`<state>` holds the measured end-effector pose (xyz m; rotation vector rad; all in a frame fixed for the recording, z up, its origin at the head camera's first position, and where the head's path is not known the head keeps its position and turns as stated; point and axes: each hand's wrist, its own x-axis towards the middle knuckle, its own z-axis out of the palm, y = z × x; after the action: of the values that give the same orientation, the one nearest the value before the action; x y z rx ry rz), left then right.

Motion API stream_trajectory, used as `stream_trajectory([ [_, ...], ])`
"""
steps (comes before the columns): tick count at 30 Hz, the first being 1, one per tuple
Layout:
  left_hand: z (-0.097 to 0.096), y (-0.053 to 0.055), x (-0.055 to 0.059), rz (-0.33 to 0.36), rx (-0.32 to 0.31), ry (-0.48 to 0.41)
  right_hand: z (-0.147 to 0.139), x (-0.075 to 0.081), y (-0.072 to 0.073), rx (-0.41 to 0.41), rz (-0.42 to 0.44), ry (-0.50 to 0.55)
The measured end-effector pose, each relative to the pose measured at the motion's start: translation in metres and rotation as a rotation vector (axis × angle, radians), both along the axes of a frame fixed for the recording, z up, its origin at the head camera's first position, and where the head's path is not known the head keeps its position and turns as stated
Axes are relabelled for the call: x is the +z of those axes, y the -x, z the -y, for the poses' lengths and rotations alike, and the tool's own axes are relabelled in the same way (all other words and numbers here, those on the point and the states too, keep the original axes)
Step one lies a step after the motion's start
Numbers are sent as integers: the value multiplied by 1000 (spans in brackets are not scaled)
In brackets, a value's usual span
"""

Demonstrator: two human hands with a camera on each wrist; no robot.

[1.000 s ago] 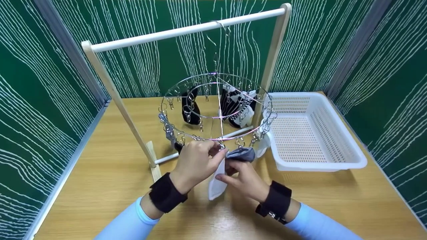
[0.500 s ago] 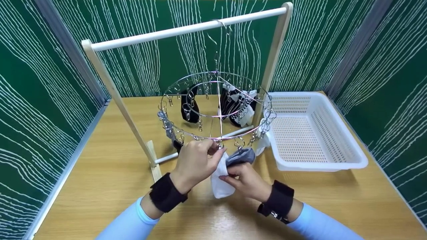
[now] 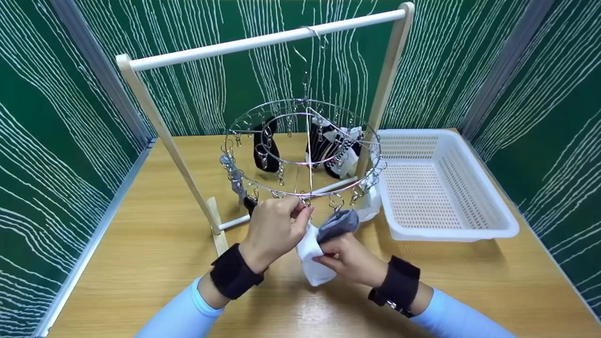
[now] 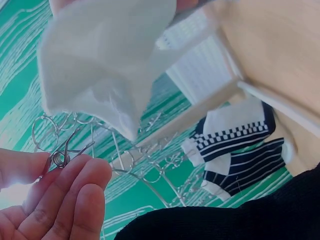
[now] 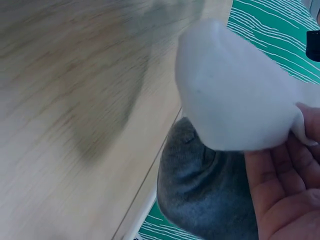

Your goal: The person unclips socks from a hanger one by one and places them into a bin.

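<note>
At the front of the round metal hanger [image 3: 345, 191], my left hand [image 3: 274, 227] pinches a small wire clip [image 4: 61, 159] between thumb and fingers. The clip's prongs stand apart with nothing between them in the left wrist view. My right hand [image 3: 354, 263] pinches a white sock [image 3: 313, 256] just below and to the right of the clip. The sock's upper edge hangs free of the clip. Right behind the right hand, a grey sock [image 3: 339, 224] hangs from the hanger's front rim; it shows beside the white sock in the right wrist view.
A wooden rack [image 3: 263, 43] carries the hanger. Black socks [image 3: 266, 150] and patterned black-and-white socks [image 3: 345, 157] hang at the back. Another grey sock [image 3: 236, 180] hangs left, and something white [image 3: 370, 205] hangs right. A white plastic basket [image 3: 450, 233] stands at the right.
The white sock's top has come away from the clip, and my right hand has shifted slightly right and down with it. My left hand stays at the clip.
</note>
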<state>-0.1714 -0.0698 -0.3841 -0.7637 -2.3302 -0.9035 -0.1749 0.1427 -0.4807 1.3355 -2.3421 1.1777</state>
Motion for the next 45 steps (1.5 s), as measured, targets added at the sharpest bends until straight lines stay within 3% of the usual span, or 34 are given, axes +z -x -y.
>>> stream_trajectory([
  [12,5,-1,-1,46,43,8,-19,20,-10,177,-58,-61],
  [24,6,-1,-3,32,108,16,-40,52,-19,279,-65,15],
  [29,6,0,-4,23,110,11,-54,69,-20,327,-26,57],
  [34,6,1,-4,3,106,4,-70,85,-19,307,-13,96],
  [38,6,2,-3,11,107,-3,-85,93,-12,265,-96,158],
  [42,5,2,-2,22,114,-3,-102,101,-5,152,-177,195],
  [45,6,1,-2,26,113,-3,-113,109,-1,58,-177,203],
])
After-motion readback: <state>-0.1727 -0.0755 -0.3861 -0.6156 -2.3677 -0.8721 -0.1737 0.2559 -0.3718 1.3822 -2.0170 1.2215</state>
